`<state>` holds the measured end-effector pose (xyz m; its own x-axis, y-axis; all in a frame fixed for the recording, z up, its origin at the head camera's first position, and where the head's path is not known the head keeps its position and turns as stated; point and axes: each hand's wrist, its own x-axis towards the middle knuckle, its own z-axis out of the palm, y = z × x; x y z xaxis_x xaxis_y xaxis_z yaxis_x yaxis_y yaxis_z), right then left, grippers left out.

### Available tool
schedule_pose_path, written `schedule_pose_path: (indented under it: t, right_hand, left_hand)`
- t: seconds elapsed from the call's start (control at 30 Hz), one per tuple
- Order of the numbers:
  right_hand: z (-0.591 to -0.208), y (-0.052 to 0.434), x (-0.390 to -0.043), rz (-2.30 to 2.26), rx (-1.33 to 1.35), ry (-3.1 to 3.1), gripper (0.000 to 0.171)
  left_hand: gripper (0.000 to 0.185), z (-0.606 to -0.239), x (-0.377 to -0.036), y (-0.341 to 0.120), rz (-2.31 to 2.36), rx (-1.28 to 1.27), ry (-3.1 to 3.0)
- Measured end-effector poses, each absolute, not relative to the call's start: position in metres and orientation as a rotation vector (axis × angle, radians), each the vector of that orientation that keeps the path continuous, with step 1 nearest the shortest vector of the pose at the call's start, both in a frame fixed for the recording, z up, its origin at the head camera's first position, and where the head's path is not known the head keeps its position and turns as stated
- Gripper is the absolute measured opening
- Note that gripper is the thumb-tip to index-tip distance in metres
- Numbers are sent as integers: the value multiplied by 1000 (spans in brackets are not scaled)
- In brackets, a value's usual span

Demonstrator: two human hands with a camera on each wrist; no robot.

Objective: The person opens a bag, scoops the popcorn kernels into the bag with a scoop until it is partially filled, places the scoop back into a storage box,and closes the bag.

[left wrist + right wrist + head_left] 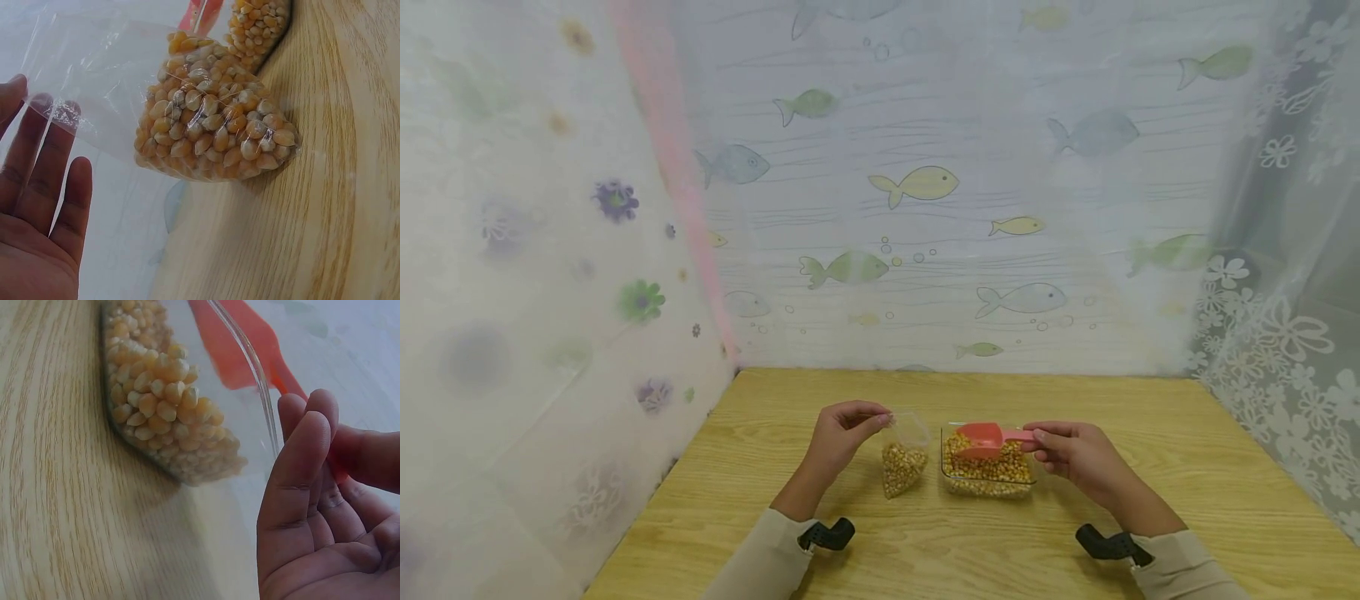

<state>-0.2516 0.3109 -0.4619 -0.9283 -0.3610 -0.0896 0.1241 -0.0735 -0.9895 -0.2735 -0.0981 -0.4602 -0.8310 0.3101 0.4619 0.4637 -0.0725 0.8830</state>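
Observation:
My left hand [841,437] pinches the top edge of a clear plastic bag [106,81] between thumb and fingers. Corn kernels [212,125] fill the bag's lower part, which hangs down close to the tabletop. To the right of it stands a rectangular glass container [988,483] holding more corn kernels [162,394]. A red scoop [981,440] lies tilted over the kernels inside the container's rim. My right hand [1082,458] grips the scoop's handle [1018,435] with thumb and fingers at the container's right side. What the scoop holds is hard to make out.
Both things are on a wood-grain table [880,550]. Behind it hangs a fish-print curtain [917,250], with flower-print sheets [550,292] along the left and right sides. A black wrist mount [827,533] sits on each sleeve.

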Motion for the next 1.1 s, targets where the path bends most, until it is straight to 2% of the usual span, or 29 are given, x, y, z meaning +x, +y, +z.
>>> schedule_pose_path:
  t: [0.13, 0.23, 1.1]
  right_hand:
    - [-459, 310, -251, -2118, -257, 1810, 29]
    - [-455, 307, -250, -2148, -268, 1771, 21]
    - [-411, 262, -250, -2162, -426, 1812, 26]
  left_hand:
    - [21, -461, -274, -98, -2053, -883, -2052]
    - [21, -461, -274, -98, -2066, -894, -2045]
    - [19, -463, -276, -93, -2040, -901, -2038]
